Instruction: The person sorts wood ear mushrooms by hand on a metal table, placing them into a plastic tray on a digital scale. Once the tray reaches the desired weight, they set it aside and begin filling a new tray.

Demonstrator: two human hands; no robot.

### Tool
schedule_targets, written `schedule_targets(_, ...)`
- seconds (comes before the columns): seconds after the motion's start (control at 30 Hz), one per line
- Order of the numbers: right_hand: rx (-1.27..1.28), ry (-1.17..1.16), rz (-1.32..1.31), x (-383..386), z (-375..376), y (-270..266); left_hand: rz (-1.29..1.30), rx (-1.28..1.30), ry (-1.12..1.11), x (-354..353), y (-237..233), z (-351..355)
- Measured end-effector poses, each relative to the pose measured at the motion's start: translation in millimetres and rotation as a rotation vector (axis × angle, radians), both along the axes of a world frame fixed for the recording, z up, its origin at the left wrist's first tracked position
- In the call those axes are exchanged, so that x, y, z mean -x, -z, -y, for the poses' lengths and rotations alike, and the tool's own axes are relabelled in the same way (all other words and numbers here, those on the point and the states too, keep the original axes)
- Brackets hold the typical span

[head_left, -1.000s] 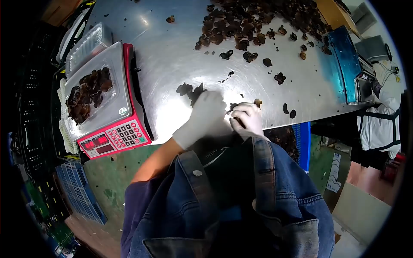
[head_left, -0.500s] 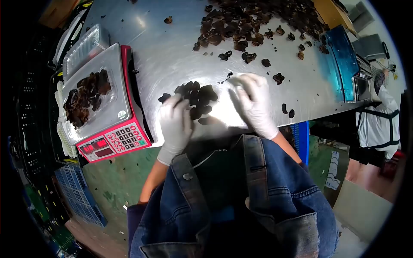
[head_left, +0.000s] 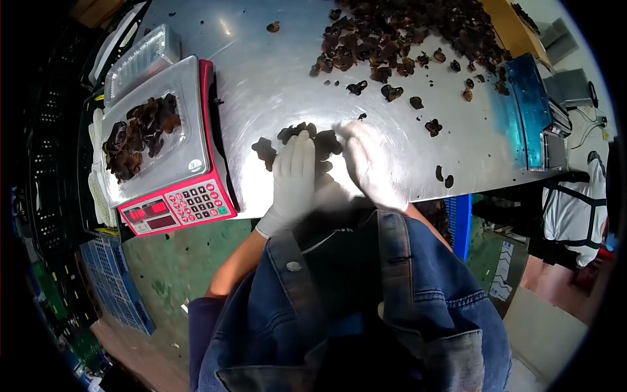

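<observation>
A small heap of dark wood ear mushrooms (head_left: 328,144) lies on the shiny metal table, near its front edge. White-gloved, my left hand (head_left: 294,176) rests flat over the heap with its fingers straight and close together, covering some pieces. My right hand (head_left: 372,163), also gloved and slightly blurred, is held at the heap's right side, fingers stretched out. No piece shows in its grasp. One mushroom piece (head_left: 264,153) sits apart, left of my left fingers. What lies under my left palm is hidden.
On the left, a red scale (head_left: 176,209) carries a clear tray with more mushrooms (head_left: 140,137). Behind it stands another clear plastic tray (head_left: 140,62). A large mushroom pile (head_left: 405,39) spreads across the back. A blue-sided device (head_left: 526,104) stands right; a person's white garment (head_left: 575,206) shows beyond.
My left hand has moved right and onto the heap, its fingers straightening. My right hand has turned more upright beside it. The whole view has shifted slightly.
</observation>
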State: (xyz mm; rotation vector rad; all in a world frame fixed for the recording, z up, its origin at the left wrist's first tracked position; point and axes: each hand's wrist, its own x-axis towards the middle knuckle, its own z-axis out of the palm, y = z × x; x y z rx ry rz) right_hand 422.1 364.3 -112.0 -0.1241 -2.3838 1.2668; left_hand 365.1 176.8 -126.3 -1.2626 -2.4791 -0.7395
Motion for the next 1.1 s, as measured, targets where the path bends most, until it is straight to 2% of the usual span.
schedule_targets(0.07, -0.51, 0.15, -0.052, 22, -20, 11, -0.026, 0.004, -0.002, 1, -1, -9)
schedule_targets(0.13, -0.632, 0.158, 0.183, 35, -6, 17, -0.006, 0.177, 0.098, 1, -15, -25)
schedule_targets(0.17, -0.801, 0.08, 0.146, 32, -8, 43, -0.008, 0.266, 0.088, 0, -22, -32)
schedule_targets(0.2, -0.814, 0.107, 0.159, 31, -8, 40, 0.015, 0.241, 0.072, 1, -12, -36)
schedule_targets(0.27, -0.722, 0.079, 0.335, 18, -6, 25, -0.094, 0.271, 0.062, 2, -9, -38)
schedule_targets(0.3, -0.617, 0.121, 0.379, -1, -8, 18, -0.092, 0.228, 0.059, 3, -2, -36)
schedule_targets(0.37, -0.627, 0.238, 0.515, -67, -20, 13, -0.088, 0.231, 0.021, 3, -6, -34)
schedule_targets(0.4, -0.763, 0.277, 0.663, -107, -31, 18, -0.078, 0.25, 0.007, 4, -7, -32)
schedule_targets(0.47, -0.742, 0.347, 0.946, -180, -30, -19, -0.066, 0.263, 0.016, 5, -5, -27)
schedule_targets(0.53, -0.935, 0.472, 0.923, -248, -35, -27, -0.053, 0.288, 0.016, 2, -11, -28)
schedule_targets(0.6, -0.847, 0.678, 0.693, -248, -46, -47, -0.023, 0.294, 0.038, 1, -25, -34)
schedule_targets(0.67, -0.785, 0.732, 0.568, -220, -65, -53, 0.014, 0.242, 0.12, 2, -38, -44)
schedule_targets(0.73, -0.645, 0.758, 0.493, -192, -86, -33, -0.017, 0.22, 0.143, 10, -44, -59)
schedule_targets(0.8, -0.491, 0.728, 0.486, -162, -101, -22, 0.026, 0.169, 0.187, 21, -42, -74)
schedule_targets(0.87, -0.566, 0.643, 0.343, -147, -119, 1, 0.007, 0.171, 0.154, 31, -44, -93)
schedule_targets(0.93, -0.44, 0.613, 0.337, -140, -130, 3, 0.167, 0.273, 0.176, 43, -39, -117)
schedule_targets(1.1, -0.22, 0.646, 0.296, -138, -137, -8, 0.033, 0.065, 0.192, 61, -17, -194)
